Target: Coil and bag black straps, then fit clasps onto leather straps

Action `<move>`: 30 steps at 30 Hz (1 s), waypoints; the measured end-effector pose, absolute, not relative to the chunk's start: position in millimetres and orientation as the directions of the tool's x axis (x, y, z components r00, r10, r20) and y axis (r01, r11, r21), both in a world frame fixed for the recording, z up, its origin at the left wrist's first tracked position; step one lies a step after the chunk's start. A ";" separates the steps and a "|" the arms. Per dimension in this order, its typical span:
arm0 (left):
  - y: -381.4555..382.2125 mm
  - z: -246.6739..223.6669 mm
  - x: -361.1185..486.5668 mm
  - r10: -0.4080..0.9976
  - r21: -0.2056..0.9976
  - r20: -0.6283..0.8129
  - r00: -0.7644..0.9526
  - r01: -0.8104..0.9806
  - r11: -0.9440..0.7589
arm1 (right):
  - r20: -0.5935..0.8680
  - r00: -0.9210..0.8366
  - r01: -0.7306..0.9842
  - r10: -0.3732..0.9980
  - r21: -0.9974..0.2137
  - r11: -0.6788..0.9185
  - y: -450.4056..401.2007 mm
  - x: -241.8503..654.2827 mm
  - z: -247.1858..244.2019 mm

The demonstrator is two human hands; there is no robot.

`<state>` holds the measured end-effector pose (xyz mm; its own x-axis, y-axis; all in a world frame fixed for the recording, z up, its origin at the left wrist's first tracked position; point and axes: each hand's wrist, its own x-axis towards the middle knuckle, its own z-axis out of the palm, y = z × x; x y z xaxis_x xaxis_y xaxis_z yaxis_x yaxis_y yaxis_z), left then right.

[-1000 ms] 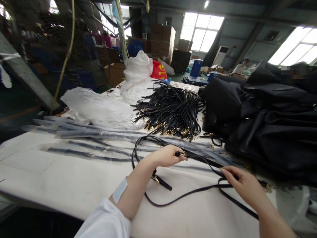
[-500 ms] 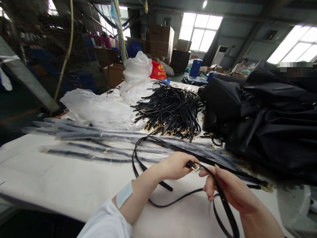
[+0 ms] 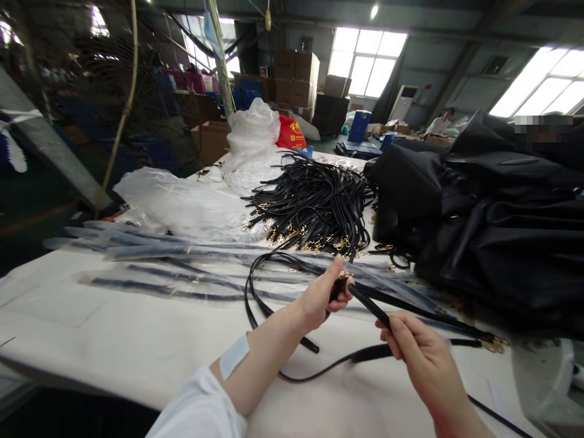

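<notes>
My left hand point(image 3: 325, 299) is closed round the buckle end of a thin black strap, the gold-toned metal point(image 3: 345, 275) just showing at its fingers. Lower and to the right, my right hand point(image 3: 417, 347) pinches the black strap point(image 3: 371, 302) between thumb and fingers. The stretch between both hands is straight. Other lengths of black strap point(image 3: 314, 380) curve over the white table point(image 3: 191, 347) below. Gold clasps point(image 3: 493, 344) lie at the ends of straps right of my right hand.
A heap of black straps point(image 3: 314, 194) with gold clasps lies beyond my hands. Straps in clear sleeves point(image 3: 164, 286) stretch across the table. Clear plastic bags point(image 3: 177, 204) are piled at the left, and black bags point(image 3: 483, 219) at the right. A person point(image 3: 439, 123) is far behind.
My left hand has turned and moved up slightly with the buckle end. My right hand, loosely open around the strap before, now pinches it and draws it straight.
</notes>
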<state>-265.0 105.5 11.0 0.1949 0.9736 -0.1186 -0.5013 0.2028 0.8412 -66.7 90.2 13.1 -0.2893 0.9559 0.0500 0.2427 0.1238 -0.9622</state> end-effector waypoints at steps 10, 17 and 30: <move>100.3 11.5 -256.0 0.990 0.872 -0.068 0.120 -0.475 0.118 | 0.018 -0.313 0.256 0.950 -0.961 0.102 98.5 -75.3 8.3; 99.2 0.7 -253.1 0.996 0.982 0.083 -0.035 -0.167 -0.088 | -0.035 -0.330 0.191 0.943 -0.981 0.031 94.9 -86.9 1.1; 80.6 23.5 -240.4 0.939 0.822 0.143 0.312 0.490 -0.289 | -0.001 -0.323 -0.047 0.946 -0.999 -0.017 93.6 -77.9 -9.2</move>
